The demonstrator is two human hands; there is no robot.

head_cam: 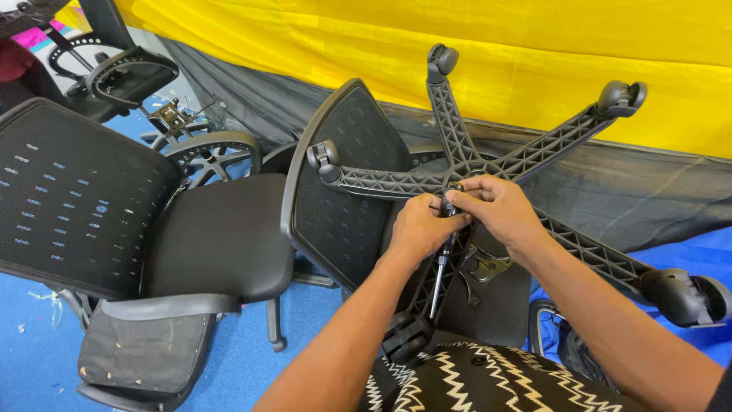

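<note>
A yellow sheet hangs across the back, with a dark grey cloth below it and blue floor underneath. On the left stands an office chair with a mesh back and black seat; more chair parts lie behind it.

In the middle, an upturned chair lies with its five-armed black base facing up, a wheel at the end of each arm. A thin metal rod runs down from the hub of the base towards the seat underside.

Both forearms reach up from the bottom edge and meet at the hub. The left hand is curled into a loose fist, knuckles up, closed around the top of the rod just below the hub. The right hand comes in from the right with the wrist bent, fingers bunched and pinched at the same spot, touching the left hand; what exactly its fingertips hold is hidden.

A black-and-white zigzag cloth shows at the bottom.
</note>
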